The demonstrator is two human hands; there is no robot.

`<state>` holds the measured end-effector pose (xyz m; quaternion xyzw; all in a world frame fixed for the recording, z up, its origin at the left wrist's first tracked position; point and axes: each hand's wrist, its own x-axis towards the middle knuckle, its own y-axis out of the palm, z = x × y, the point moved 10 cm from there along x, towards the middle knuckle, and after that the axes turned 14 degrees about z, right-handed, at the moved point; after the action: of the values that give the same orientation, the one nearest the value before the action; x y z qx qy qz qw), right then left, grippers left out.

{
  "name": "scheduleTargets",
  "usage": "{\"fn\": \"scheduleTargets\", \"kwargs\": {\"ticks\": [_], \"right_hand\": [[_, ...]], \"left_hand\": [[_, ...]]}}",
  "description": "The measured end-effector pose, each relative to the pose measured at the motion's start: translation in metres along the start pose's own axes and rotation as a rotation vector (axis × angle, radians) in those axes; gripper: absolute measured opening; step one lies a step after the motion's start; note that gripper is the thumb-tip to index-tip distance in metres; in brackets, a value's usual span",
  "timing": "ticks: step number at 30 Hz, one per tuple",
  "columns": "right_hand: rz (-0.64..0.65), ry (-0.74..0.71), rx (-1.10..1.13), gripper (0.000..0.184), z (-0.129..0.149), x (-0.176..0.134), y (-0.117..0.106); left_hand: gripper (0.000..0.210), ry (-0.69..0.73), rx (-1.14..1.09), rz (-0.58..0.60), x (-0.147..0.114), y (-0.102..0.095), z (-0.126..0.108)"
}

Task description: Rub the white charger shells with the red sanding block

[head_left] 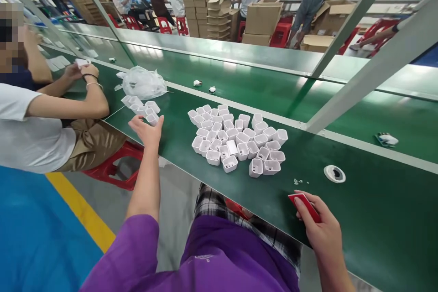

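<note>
My left hand (147, 131) reaches to the far left of the green bench, fingers spread. Its thumb is beside a white plastic case (152, 117) at the near end of a small group of such cases; whether it touches is hard to tell. My right hand (320, 221) is closed around a flat red rectangular piece (307, 208), thumb on top, above the bench's front edge. Between the hands stands a large cluster of white open-topped cases (242, 138), most with the opening upward. Small pale scraps (298, 181) lie just beyond my right hand.
A round white item with a dark centre (334, 174) lies at the right. A clear plastic bag (143, 83) sits behind the left group. A co-worker's arm (92, 100) is close at left. A slanted metal post (342, 86) rises behind the bench; small parts (386, 139) lie on the green strip beyond.
</note>
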<state>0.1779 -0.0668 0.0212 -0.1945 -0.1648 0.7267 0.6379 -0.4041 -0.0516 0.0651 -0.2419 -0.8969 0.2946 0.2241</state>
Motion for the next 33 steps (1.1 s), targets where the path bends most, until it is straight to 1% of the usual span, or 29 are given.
{"fn": "scheduleTargets", "kwargs": {"ticks": [1,2,4,5,6,7,8,9,10,11,12,14,15,17,18,19,20,21,22,24,26,27,28,30,31,33], "right_hand": [[0.000,-0.002,-0.001,0.037,0.000,0.000,0.000],[0.003,-0.004,-0.001,0.036,0.000,0.001,0.001],[0.001,-0.015,0.015,0.036,0.001,0.001,0.001],[0.002,-0.021,0.030,0.036,0.002,0.002,0.002],[0.001,-0.028,0.044,0.036,0.003,0.002,0.002],[0.003,-0.035,0.056,0.036,0.004,0.002,0.003],[0.007,-0.043,0.064,0.036,0.004,0.002,0.003],[0.008,-0.054,0.069,0.036,0.005,0.002,0.004],[0.009,-0.066,0.069,0.036,0.006,0.002,0.004],[0.005,-0.080,0.067,0.035,0.007,0.002,0.004],[0.002,-0.094,0.063,0.034,0.007,0.002,0.004],[0.000,-0.116,0.064,0.033,0.008,0.001,0.004],[0.003,-0.125,0.070,0.031,0.008,0.000,0.005],[0.004,-0.144,0.103,0.028,0.008,-0.002,0.006],[0.000,-0.152,0.123,0.026,0.008,-0.002,0.006],[-0.005,-0.158,0.142,0.025,0.008,-0.003,0.006],[-0.016,-0.160,0.156,0.023,0.007,-0.003,0.005],[-0.026,-0.160,0.164,0.022,0.007,-0.004,0.004],[-0.037,-0.161,0.165,0.022,0.007,-0.004,0.003],[-0.052,-0.166,0.154,0.022,0.008,-0.005,0.001],[-0.062,-0.170,0.141,0.022,0.009,-0.006,0.000],[-0.063,-0.170,0.136,0.023,0.009,-0.007,0.000],[-0.064,-0.170,0.132,0.023,0.009,-0.008,-0.001],[-0.068,-0.176,0.118,0.023,0.010,-0.011,-0.001],[-0.071,-0.183,0.112,0.023,0.010,-0.013,-0.002],[-0.078,-0.193,0.105,0.024,0.011,-0.018,-0.002]], "left_hand": [[0.048,0.061,-0.014,0.054,-0.002,0.009,-0.009],[0.048,0.140,-0.034,0.150,-0.005,0.023,-0.021],[0.057,0.280,-0.086,0.415,-0.011,0.058,-0.045],[0.064,0.317,-0.116,0.547,-0.014,0.076,-0.055],[0.069,0.331,-0.144,0.659,-0.017,0.092,-0.062],[0.073,0.326,-0.168,0.745,-0.018,0.104,-0.067],[0.073,0.312,-0.184,0.804,-0.018,0.114,-0.071],[0.071,0.295,-0.191,0.835,-0.016,0.120,-0.073],[0.066,0.277,-0.187,0.838,-0.013,0.123,-0.074],[0.060,0.258,-0.169,0.815,-0.010,0.123,-0.074],[0.054,0.241,-0.148,0.765,-0.007,0.117,-0.072],[0.050,0.228,-0.114,0.643,-0.005,0.099,-0.070],[0.051,0.236,-0.117,0.584,-0.009,0.086,-0.070],[0.050,0.270,-0.185,0.505,-0.024,0.059,-0.071],[0.049,0.283,-0.270,0.444,-0.036,0.042,-0.071],[0.047,0.303,-0.370,0.412,-0.050,0.027,-0.072],[0.044,0.361,-0.450,0.423,-0.068,0.017,-0.078],[0.045,0.430,-0.513,0.470,-0.090,0.011,-0.087],[0.048,0.479,-0.554,0.550,-0.115,0.011,-0.096],[0.052,0.541,-0.557,0.830,-0.177,0.032,-0.119],[0.050,0.638,-0.556,1.090,-0.244,0.063,-0.147],[0.047,0.664,-0.538,1.196,-0.274,0.081,-0.158],[0.045,0.672,-0.515,1.272,-0.298,0.099,-0.167],[0.045,0.655,-0.479,1.299,-0.324,0.130,-0.178],[0.044,0.652,-0.452,1.284,-0.331,0.141,-0.181],[0.041,0.658,-0.403,1.245,-0.335,0.153,-0.183]]}}
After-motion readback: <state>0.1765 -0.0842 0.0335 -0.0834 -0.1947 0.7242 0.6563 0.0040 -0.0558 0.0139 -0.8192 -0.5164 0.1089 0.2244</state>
